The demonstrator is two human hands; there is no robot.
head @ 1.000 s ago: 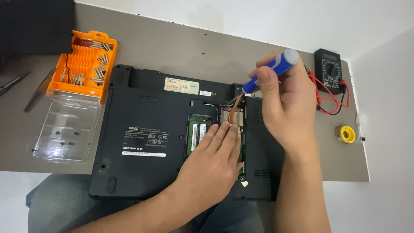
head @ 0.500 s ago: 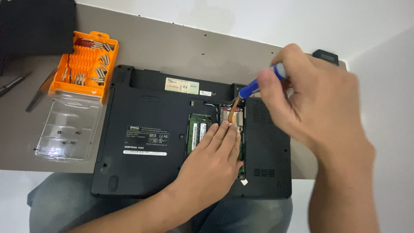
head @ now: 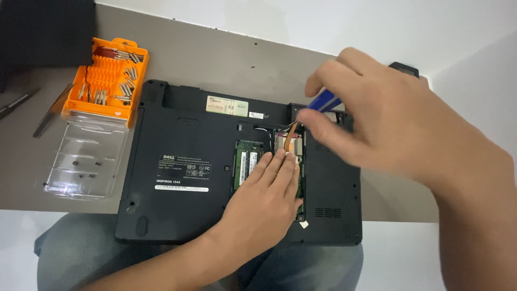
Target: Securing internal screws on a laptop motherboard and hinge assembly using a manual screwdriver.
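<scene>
- My right hand (head: 398, 126) is closed round a blue-handled screwdriver (head: 322, 101); only a bit of handle shows between thumb & fingers, rest hidden by the hand.
- Screwdriver long axis runs approx 1 o'clock to 7 o'clock: handle end up toward 1, shaft slanting down toward 7. Tip sits at the copper heat pipe (head: 290, 139) in the open bay; can't tell if it's seated in a screw, too small & blurred.
- My left hand (head: 266, 202) lies flat, palm down, on the laptop (head: 188, 178), fingers together pointing approx 1 o'clock, fingertips at the edge of the open bay just beside the green memory modules (head: 246, 164). It grips nothing, just presses on the base.
- Laptop is upside down, black underside up, long axis 9 to 3 across the grey table (head: 215, 59); near edge overhangs the table over my lap.
- Open bay is right of laptop centre; screwdriver is at its 12 o'clock end.
- At 10 o'clock from laptop: orange bit tray (head: 107, 83) w/ metal bits, its clear lid (head: 86, 161) lying just below it, touching laptop's left edge.
- Far left at 9 o'clock: tweezers (head: 51, 110) on the table.
</scene>
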